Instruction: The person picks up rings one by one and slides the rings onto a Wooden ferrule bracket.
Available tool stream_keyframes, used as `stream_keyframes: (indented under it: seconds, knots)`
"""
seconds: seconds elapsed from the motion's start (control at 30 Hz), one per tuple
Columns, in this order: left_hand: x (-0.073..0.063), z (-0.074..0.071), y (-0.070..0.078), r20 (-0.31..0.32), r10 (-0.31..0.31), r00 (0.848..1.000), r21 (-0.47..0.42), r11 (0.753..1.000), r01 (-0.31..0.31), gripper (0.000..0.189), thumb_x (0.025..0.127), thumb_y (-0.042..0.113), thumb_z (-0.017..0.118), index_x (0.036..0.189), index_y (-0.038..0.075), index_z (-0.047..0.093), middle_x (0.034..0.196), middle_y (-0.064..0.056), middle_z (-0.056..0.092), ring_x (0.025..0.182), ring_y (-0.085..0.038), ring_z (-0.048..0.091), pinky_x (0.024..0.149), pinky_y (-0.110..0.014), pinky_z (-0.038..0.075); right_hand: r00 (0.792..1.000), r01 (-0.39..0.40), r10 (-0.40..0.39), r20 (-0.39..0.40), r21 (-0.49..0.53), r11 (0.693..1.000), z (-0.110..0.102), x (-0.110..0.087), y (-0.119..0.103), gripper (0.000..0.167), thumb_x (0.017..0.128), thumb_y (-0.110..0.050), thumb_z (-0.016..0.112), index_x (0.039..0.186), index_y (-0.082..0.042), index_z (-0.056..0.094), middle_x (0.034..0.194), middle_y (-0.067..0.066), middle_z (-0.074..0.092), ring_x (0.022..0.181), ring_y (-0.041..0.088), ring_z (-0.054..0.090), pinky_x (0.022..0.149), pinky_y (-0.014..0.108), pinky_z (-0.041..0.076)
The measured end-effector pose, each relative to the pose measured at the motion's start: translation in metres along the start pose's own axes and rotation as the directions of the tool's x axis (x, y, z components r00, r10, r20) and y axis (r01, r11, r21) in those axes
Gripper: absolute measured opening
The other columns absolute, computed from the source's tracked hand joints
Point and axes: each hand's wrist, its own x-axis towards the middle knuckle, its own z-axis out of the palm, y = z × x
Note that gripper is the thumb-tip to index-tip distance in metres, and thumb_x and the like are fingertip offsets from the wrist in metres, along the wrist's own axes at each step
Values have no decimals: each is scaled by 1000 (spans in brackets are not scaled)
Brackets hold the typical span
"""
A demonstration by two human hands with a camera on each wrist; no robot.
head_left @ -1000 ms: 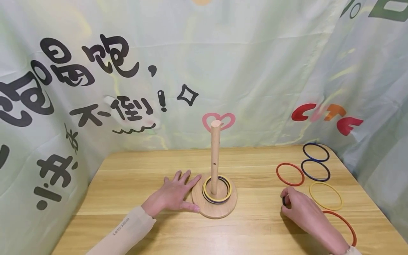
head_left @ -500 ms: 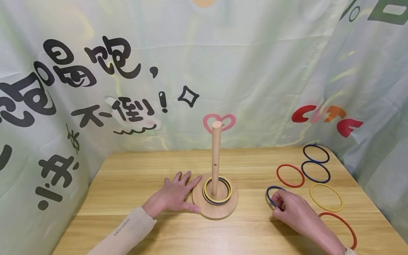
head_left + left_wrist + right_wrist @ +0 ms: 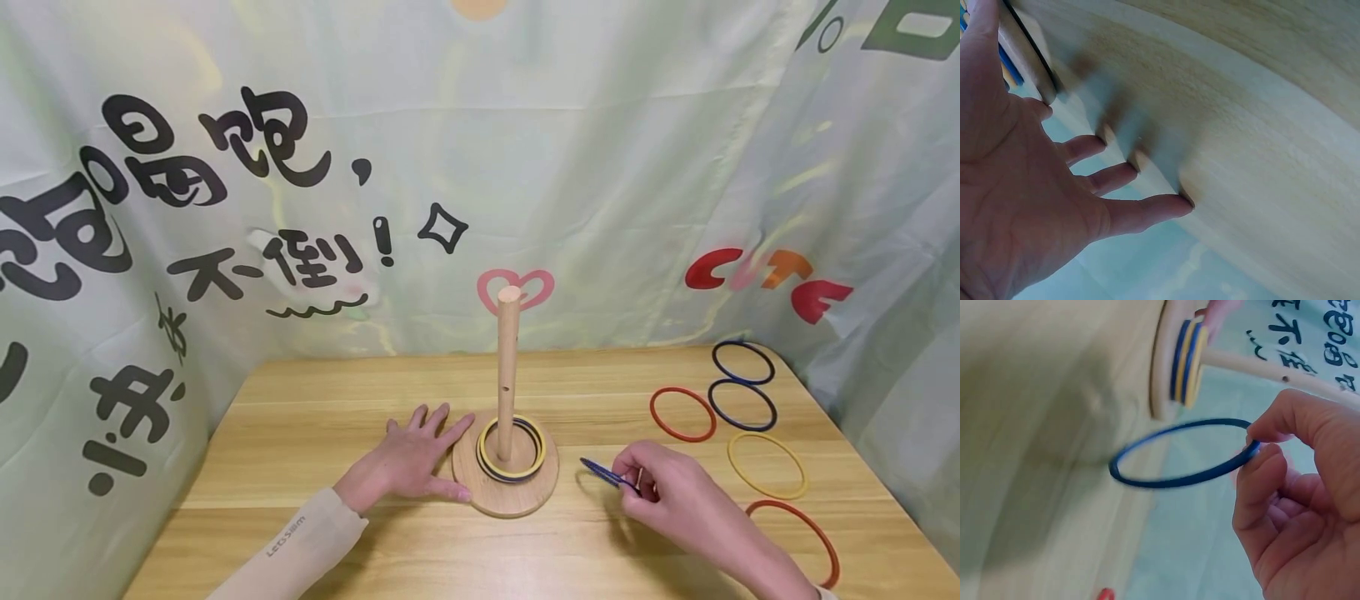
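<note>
Between thumb and fingers my right hand (image 3: 667, 487) pinches a blue ring (image 3: 1179, 483) by its edge, held above the table to the right of the stand. The ring looks nearly edge-on in the head view. A wooden post (image 3: 507, 375) rises upright from a round wooden base (image 3: 506, 502). Blue and yellow rings lie stacked around the post's foot, a yellow ring (image 3: 481, 450) on top. Fingers spread, my left hand (image 3: 408, 458) rests at the left side of the base, its thumb and index finger at the rim. In the left wrist view its fingertips touch the tabletop (image 3: 1260, 156).
On the right of the table lie a red ring (image 3: 652, 404), two blue rings (image 3: 711, 400) touching each other, a yellow ring (image 3: 804, 479) and another red ring (image 3: 828, 550) partly behind the right forearm. A printed cloth (image 3: 600, 167) hangs behind and along both sides.
My right hand has lifted the blue ring from the table's right side and carried it left toward the stand, tilting it. My left hand stays at the base.
</note>
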Motion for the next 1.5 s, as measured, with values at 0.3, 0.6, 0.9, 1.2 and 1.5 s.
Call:
stream_keyframes:
  seconds: [0.3, 0.6, 0.9, 1.2, 1.5]
  knots:
    - [-2, -1, 0, 0, -2, 1000, -3, 1000, 2, 114, 87, 85, 68, 176, 27, 26, 174, -26, 27, 153, -58, 31, 97, -89, 37, 994, 108, -108, -6, 137, 985, -8, 7, -31, 48, 80, 8, 80, 96, -35, 66, 77, -24, 53, 64, -3, 51, 52, 19, 44]
    - [-1, 1, -1, -14, 1, 1000, -14, 1000, -1, 115, 87, 86, 68, 176, 26, 26, 174, -26, 27, 153, -60, 30, 97, -90, 36, 989, 143, -147, 4, 193, 971, -28, 30, -70, 43, 89, 8, 77, 100, -32, 67, 79, -21, 57, 67, 2, 57, 56, 23, 49]
    - [-3, 0, 0, -12, 6, 1000, -7, 1000, -6, 115, 88, 85, 67, 176, 25, 26, 174, -27, 27, 152, -60, 31, 97, -90, 36, 948, 317, -307, -82, 188, 930, -42, 64, -110, 39, 92, 10, 73, 107, -25, 69, 87, -18, 61, 70, 1, 59, 58, 19, 51]
    - [0, 1, -2, -16, 0, 1000, -4, 1000, 0, 114, 87, 86, 67, 176, 26, 27, 175, -27, 26, 153, -61, 29, 98, -90, 35, 919, 369, -325, -222, 202, 907, -59, 98, -136, 31, 94, 13, 71, 108, -14, 74, 87, -12, 65, 69, 7, 62, 59, 20, 53]
    - [1, 4, -4, -18, 4, 1000, 10, 1000, -4, 115, 87, 88, 65, 176, 28, 26, 174, -26, 27, 153, -59, 31, 98, -89, 37, 934, 221, -98, -344, 338, 915, -70, 119, -146, 21, 103, 6, 68, 120, -6, 73, 80, 1, 64, 52, 18, 56, 47, 25, 46]
